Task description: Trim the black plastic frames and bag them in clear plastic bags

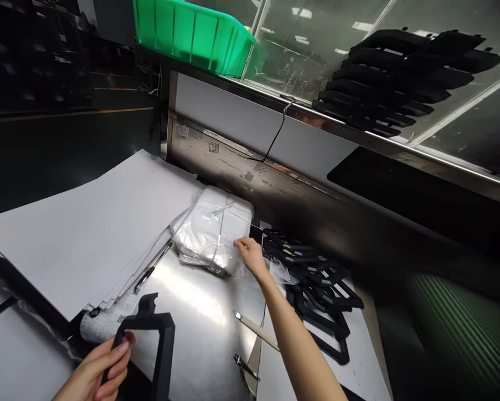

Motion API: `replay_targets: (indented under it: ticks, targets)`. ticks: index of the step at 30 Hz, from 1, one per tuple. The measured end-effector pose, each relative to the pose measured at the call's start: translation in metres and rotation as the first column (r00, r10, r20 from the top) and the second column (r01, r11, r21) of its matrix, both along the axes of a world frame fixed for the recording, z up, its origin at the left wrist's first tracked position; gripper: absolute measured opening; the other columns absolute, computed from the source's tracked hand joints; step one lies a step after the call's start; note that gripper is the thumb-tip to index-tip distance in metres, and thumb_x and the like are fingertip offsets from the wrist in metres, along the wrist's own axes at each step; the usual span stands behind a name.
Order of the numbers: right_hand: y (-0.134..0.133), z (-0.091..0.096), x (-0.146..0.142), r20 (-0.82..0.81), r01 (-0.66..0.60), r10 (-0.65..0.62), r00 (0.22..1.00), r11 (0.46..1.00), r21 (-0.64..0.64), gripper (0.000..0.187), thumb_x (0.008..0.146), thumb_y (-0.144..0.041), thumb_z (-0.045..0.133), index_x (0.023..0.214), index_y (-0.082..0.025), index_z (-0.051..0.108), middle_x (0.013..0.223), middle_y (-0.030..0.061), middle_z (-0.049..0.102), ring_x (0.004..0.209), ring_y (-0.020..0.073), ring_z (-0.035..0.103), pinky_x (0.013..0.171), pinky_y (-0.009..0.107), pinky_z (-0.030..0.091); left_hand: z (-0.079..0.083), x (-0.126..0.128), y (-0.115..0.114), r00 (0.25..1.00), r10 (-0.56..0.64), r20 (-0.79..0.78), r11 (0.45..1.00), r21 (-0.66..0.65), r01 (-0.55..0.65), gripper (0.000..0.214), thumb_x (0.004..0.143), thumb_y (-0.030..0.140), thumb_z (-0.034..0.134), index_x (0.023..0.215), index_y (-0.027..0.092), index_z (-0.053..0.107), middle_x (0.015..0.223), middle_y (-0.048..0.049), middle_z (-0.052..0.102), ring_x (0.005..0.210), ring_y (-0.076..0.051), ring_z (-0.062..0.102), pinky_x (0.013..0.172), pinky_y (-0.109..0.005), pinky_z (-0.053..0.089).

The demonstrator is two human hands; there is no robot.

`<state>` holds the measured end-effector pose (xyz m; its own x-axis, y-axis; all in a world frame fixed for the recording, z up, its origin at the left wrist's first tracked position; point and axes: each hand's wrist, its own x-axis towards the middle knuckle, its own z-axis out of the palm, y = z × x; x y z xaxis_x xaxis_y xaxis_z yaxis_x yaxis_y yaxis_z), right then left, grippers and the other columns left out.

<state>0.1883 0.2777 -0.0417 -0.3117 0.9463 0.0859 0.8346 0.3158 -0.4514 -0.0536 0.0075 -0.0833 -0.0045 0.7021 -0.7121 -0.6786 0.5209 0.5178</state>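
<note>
My left hand [101, 370] grips a black plastic frame [158, 340] by its left side, near the bottom edge of the view, holding it just over the metal table [199, 323]. My right hand [250, 253] reaches forward to a stack of clear plastic bags [214, 228]. Its fingers pinch the edge of the top bag. A heap of black frames [316, 278] lies just right of that hand.
A large stack of white paper sheets [86, 228] covers the left, with a pen [153, 267] at its edge. Tweezers [256, 331] lie on the table. A green bin [191, 33] and stacked black frames [396, 78] rest on the raised shelf behind.
</note>
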Motion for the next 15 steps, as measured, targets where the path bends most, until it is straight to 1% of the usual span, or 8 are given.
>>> replay_targets:
  ticks: [2,4,6,8,9,12,13,15]
  targets:
    - [-0.008,0.009,0.014,0.032,-0.001,0.001,0.999,1.0,0.006,0.026,0.086,-0.029,0.039,0.073,-0.014,0.056,0.076,0.001,0.057,0.078,0.0144,0.053,0.074,0.034,0.039,0.004,0.001,0.003,0.999,-0.01,0.045,1.0,0.0,0.01,0.032,0.061,0.041,0.07,0.075,0.019,0.052,0.048,0.0093,0.032,0.034,0.0,0.017,0.03,-0.014,0.015]
    - [-0.02,0.014,0.023,0.071,-0.022,0.021,0.997,1.0,0.016,0.027,0.086,-0.029,0.037,0.076,-0.015,0.058,0.08,0.0045,0.059,0.082,0.0184,0.051,0.076,0.038,0.036,0.007,0.003,0.006,0.996,-0.021,0.086,1.0,0.001,0.021,0.03,0.061,0.039,0.07,0.07,0.018,0.051,0.048,0.009,0.033,0.034,0.0,0.018,0.031,-0.014,0.015]
    - [-0.033,0.015,0.024,0.101,-0.063,0.058,0.993,0.997,0.042,0.024,0.079,-0.031,0.05,0.094,-0.015,0.058,0.1,0.0111,0.056,0.096,0.0259,0.045,0.082,0.044,0.03,0.009,0.005,0.008,0.994,-0.038,0.102,0.999,0.018,0.037,0.028,0.062,0.038,0.07,0.069,0.017,0.052,0.048,0.0088,0.034,0.034,0.0,0.018,0.031,-0.014,0.015]
    - [-0.045,0.012,0.018,0.111,-0.115,0.107,0.988,0.991,0.063,0.046,0.069,-0.023,0.062,0.113,-0.016,0.05,0.12,0.0152,0.045,0.11,0.0309,0.034,0.088,0.046,0.023,0.01,0.007,0.008,0.992,-0.061,0.107,0.998,0.038,0.057,0.025,0.065,0.037,0.068,0.073,0.018,0.053,0.048,0.0088,0.034,0.034,0.0,0.017,0.031,-0.015,0.014]
    - [-0.049,0.01,0.014,0.107,-0.14,0.133,0.985,0.988,0.058,0.048,0.067,-0.016,0.062,0.114,-0.017,0.049,0.123,0.0151,0.043,0.112,0.0307,0.032,0.09,0.045,0.021,0.011,0.008,0.008,0.992,-0.068,0.109,0.997,0.049,0.063,0.023,0.067,0.036,0.066,0.075,0.018,0.054,0.049,0.0087,0.034,0.035,0.0,0.017,0.032,-0.015,0.014]
    - [-0.055,0.008,0.004,0.058,-0.17,0.169,0.984,0.986,-0.001,0.028,0.074,-0.004,0.045,0.092,-0.018,0.061,0.106,0.0114,0.057,0.101,0.0244,0.044,0.089,0.041,0.023,0.016,0.01,0.007,0.992,-0.079,0.102,0.995,0.072,0.072,0.019,0.07,0.034,0.063,0.073,0.017,0.055,0.05,0.0083,0.034,0.036,0.0,0.017,0.033,-0.015,0.016]
    - [-0.057,0.009,0.003,0.029,-0.154,0.154,0.988,0.988,-0.026,0.025,0.076,-0.005,0.042,0.084,-0.018,0.062,0.097,0.0104,0.06,0.094,0.0229,0.048,0.087,0.041,0.025,0.018,0.011,0.006,0.994,-0.076,0.08,0.995,0.075,0.07,0.019,0.07,0.034,0.064,0.072,0.017,0.054,0.05,0.0086,0.033,0.037,0.0,0.016,0.033,-0.015,0.016]
    - [-0.064,0.012,0.004,-0.042,-0.088,0.085,0.995,0.992,-0.088,0.016,0.077,-0.012,0.045,0.071,-0.017,0.059,0.08,0.0089,0.062,0.079,0.0212,0.052,0.08,0.039,0.031,0.022,0.015,0.008,0.998,-0.057,0.013,0.996,0.068,0.056,0.02,0.069,0.034,0.065,0.07,0.017,0.053,0.049,0.0094,0.031,0.036,0.0,0.016,0.034,-0.014,0.016]
